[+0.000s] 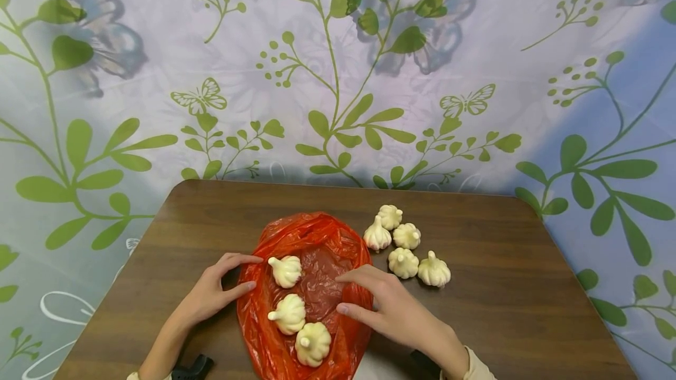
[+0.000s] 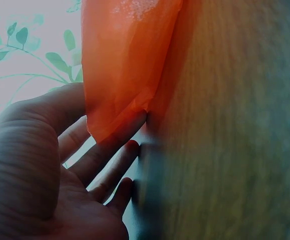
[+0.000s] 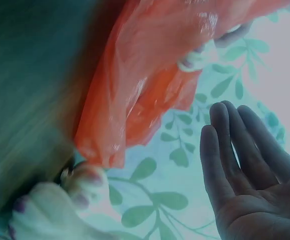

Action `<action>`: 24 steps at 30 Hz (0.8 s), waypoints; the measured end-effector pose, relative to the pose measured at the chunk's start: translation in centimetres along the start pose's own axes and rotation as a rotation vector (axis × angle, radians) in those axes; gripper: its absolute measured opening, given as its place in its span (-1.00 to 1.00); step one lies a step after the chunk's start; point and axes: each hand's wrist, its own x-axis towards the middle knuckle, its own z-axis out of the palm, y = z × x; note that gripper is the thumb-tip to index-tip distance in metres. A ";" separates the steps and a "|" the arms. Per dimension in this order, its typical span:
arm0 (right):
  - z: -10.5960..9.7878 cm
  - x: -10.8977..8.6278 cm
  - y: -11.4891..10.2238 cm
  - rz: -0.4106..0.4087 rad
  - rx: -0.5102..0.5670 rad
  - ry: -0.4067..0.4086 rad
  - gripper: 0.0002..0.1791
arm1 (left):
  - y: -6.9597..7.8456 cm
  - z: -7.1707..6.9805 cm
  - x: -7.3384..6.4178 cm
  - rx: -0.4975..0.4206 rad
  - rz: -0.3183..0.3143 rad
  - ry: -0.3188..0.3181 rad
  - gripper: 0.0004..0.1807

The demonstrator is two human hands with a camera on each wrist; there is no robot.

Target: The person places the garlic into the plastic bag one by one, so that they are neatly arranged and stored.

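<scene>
A red plastic bag (image 1: 274,230) lies on the table with its mouth spread wide. Three garlic bulbs sit in it: an upper one (image 1: 286,271), a middle one (image 1: 289,314) and a lower one (image 1: 313,344). At the bag's left edge, my left hand (image 1: 213,286) touches the plastic with loosely extended fingers. The bag's side (image 2: 127,65) hangs against those fingers in the left wrist view. My right hand (image 1: 388,304) hovers over the bag's right rim, holding nothing. Its fingers (image 3: 245,150) are extended, apart from the plastic in the right wrist view.
Several more garlic bulbs (image 1: 404,263) lie in a cluster on the brown wooden table (image 1: 491,309), right of the bag. Behind the table hangs a patterned cloth (image 1: 327,75) with leaves and butterflies. Something white shows under the bag's lower right side.
</scene>
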 end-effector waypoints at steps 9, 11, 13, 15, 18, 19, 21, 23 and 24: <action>-1.1 -0.8 1.4 -0.004 -0.073 0.116 -0.61 | 0.2 0.1 0.0 -0.008 0.010 0.002 -0.52; -1.4 -1.0 1.7 -0.003 -0.077 0.134 -0.62 | 0.2 0.1 0.0 -0.009 0.014 0.005 -0.52; -1.6 -1.3 1.9 0.002 -0.083 0.153 -0.63 | 0.2 0.1 0.0 -0.008 0.014 0.005 -0.52; -1.9 -1.5 2.2 0.007 -0.079 0.168 -0.63 | 0.1 0.1 0.0 -0.009 0.009 0.003 -0.52; -2.3 -1.9 2.5 0.023 -0.088 0.198 -0.62 | 0.0 0.0 0.0 -0.006 0.003 0.000 -0.53; -2.4 -2.0 2.6 0.028 -0.092 0.207 -0.61 | 0.0 0.0 0.0 -0.005 0.004 -0.001 -0.53; -2.7 -2.3 2.8 0.039 -0.111 0.228 -0.59 | -0.1 0.0 0.0 -0.001 0.006 0.000 -0.53; -3.1 -2.6 3.0 0.057 -0.135 0.250 -0.57 | -0.1 0.0 0.0 0.000 0.008 0.001 -0.53; -3.2 -2.7 3.0 0.062 -0.141 0.262 -0.56 | -0.1 0.1 0.0 0.000 0.009 0.002 -0.53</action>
